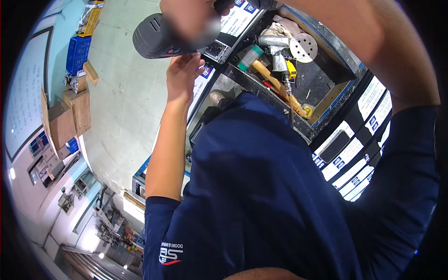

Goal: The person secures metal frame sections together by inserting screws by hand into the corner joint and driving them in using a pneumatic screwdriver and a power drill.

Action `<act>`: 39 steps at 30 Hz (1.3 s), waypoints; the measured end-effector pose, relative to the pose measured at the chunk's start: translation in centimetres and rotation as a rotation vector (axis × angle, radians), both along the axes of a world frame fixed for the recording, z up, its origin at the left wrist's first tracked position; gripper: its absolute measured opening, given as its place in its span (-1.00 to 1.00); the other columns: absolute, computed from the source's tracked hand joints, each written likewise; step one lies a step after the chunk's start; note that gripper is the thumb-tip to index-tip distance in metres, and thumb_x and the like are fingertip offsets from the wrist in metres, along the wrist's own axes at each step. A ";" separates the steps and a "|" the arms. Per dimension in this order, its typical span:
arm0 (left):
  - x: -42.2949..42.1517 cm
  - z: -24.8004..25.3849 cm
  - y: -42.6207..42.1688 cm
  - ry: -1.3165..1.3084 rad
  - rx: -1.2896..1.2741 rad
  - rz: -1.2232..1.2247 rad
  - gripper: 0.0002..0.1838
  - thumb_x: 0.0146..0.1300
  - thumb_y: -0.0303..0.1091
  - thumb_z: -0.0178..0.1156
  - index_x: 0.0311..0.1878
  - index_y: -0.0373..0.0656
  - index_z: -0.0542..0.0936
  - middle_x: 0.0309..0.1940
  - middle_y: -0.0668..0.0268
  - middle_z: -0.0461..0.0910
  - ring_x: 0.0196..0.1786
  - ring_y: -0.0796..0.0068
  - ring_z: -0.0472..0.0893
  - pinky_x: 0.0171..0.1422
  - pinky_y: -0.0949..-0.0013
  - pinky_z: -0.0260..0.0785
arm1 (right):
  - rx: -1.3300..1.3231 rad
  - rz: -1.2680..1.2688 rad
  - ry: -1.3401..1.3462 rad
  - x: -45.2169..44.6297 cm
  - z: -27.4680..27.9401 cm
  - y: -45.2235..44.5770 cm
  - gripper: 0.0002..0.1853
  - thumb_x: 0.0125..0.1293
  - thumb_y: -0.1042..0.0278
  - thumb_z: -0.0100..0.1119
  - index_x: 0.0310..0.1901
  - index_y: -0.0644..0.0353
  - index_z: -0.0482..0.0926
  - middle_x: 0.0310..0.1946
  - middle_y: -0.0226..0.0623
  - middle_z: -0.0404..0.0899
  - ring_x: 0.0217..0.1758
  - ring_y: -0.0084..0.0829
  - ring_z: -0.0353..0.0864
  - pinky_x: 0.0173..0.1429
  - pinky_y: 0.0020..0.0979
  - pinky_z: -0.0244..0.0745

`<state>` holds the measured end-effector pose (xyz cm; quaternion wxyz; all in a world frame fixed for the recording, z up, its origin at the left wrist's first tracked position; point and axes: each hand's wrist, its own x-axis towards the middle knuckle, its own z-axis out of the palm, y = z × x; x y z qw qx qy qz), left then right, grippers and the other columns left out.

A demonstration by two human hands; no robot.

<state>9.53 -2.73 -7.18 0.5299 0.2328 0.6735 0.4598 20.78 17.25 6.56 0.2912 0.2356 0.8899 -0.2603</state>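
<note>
My right hand (186, 14), partly blurred at the top edge, is wrapped round a black power tool (155, 36) that looks like a drill. Just below the tool, my left hand (185, 74) has its fingers bent together beside a metal-edged part (217, 50); whatever they hold is too small to make out. An open tray (332, 100) lies to the right, holding a silver air tool (279, 58), a white perforated disc (303, 47), a wooden-handled tool (270, 79) and a green-and-clear cylinder (250, 58).
A dark phone (334, 146) lies on label-covered strips at right. Yellow (90, 18) and blue (78, 54) bins and wooden blocks (77, 112) stand at left, beyond the pale floor (121, 88). A shoe (216, 97) shows near the middle.
</note>
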 end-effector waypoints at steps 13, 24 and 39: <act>-1.4 -3.0 1.0 1.007 0.222 -0.384 -0.81 0.33 -0.35 0.40 -0.20 -0.29 0.67 -0.48 0.30 0.64 -0.41 0.45 0.60 -0.22 0.31 0.45 | 0.087 -0.031 -0.006 0.0 -0.8 -0.6 -0.76 0.13 0.37 0.42 -0.16 0.23 0.73 -0.42 -0.28 0.72 -0.40 -0.45 0.69 -0.28 -0.36 0.59; -4.5 -0.1 3.3 1.102 0.499 -0.640 -0.75 0.32 -0.34 0.38 0.02 -0.20 0.70 -0.07 0.03 0.75 0.01 -0.02 0.71 0.11 0.11 0.50 | 0.086 -0.114 0.034 4.1 2.1 -1.4 -0.76 0.13 0.38 0.43 -0.15 0.23 0.73 -0.41 -0.27 0.73 -0.39 -0.46 0.70 -0.27 -0.37 0.60; 10.0 10.9 7.4 0.630 0.551 -0.946 -0.67 0.49 -0.30 0.22 0.24 -0.18 0.56 -0.19 0.16 0.73 -0.06 0.29 0.72 0.12 0.31 0.50 | -0.539 -1.195 0.954 32.5 -0.7 -11.9 -0.74 0.18 0.41 0.52 -0.11 0.26 0.71 -0.39 -0.27 0.71 -0.38 -0.43 0.69 -0.26 -0.36 0.61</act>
